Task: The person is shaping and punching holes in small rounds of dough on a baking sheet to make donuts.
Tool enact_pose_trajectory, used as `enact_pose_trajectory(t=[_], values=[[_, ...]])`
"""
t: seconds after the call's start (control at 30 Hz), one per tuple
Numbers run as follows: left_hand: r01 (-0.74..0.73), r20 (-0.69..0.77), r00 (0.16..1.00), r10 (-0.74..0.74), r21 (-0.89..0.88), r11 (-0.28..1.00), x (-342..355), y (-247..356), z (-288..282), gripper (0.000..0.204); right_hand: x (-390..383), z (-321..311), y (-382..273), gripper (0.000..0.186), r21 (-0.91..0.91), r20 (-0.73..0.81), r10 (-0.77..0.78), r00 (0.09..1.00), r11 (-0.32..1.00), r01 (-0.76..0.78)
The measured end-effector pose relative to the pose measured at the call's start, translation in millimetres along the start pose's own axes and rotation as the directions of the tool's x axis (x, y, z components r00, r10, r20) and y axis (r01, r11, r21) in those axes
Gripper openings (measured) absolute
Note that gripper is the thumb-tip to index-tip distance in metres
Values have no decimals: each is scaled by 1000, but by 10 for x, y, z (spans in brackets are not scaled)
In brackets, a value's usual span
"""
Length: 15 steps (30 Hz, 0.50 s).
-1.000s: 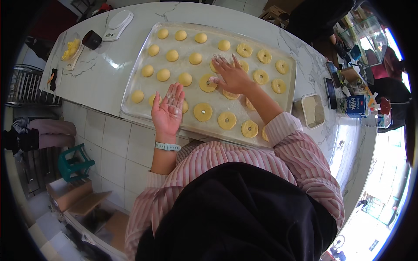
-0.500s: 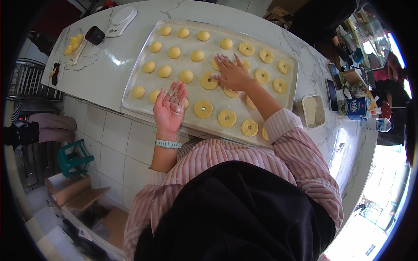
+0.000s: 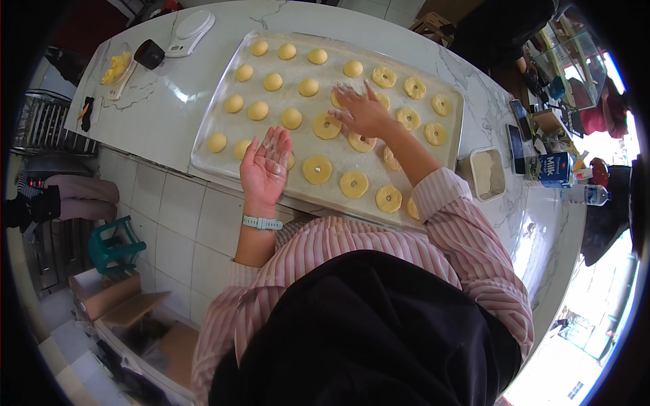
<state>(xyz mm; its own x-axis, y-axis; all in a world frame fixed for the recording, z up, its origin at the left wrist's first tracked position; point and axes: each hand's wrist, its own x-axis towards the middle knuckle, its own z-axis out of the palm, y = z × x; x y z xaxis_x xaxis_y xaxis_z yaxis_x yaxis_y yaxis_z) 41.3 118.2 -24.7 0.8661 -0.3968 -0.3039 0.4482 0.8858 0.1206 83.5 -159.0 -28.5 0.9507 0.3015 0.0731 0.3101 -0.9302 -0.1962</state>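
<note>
Your right hand (image 3: 362, 111) presses flat, fingers spread, gripping nothing, on a dough piece (image 3: 340, 99) mid-tray (image 3: 223, 128), while your left hand (image 3: 265, 168) hovers open, floured palm up, empty, over the tray's near edge.

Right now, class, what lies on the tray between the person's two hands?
In the head view, one flattened dough ring and floured bare tray lie between the left hand and the right hand.

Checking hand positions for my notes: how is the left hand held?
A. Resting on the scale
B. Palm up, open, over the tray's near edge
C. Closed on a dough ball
B: the left hand is open, palm up, holding nothing, above the tray edge.
</note>
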Motion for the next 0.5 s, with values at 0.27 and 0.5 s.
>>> enact_pose_trajectory(t=[0.27,0.5], values=[[18,49,999,-16,-22,1000,-28,44,-32,36,-11,-237,188,27,18,-87,125,988,992,-124],[4,7,1000,-4,-32,999,3,19,-51,37,-21,-168,126,26,-15,-75,128,989,991,-129]])
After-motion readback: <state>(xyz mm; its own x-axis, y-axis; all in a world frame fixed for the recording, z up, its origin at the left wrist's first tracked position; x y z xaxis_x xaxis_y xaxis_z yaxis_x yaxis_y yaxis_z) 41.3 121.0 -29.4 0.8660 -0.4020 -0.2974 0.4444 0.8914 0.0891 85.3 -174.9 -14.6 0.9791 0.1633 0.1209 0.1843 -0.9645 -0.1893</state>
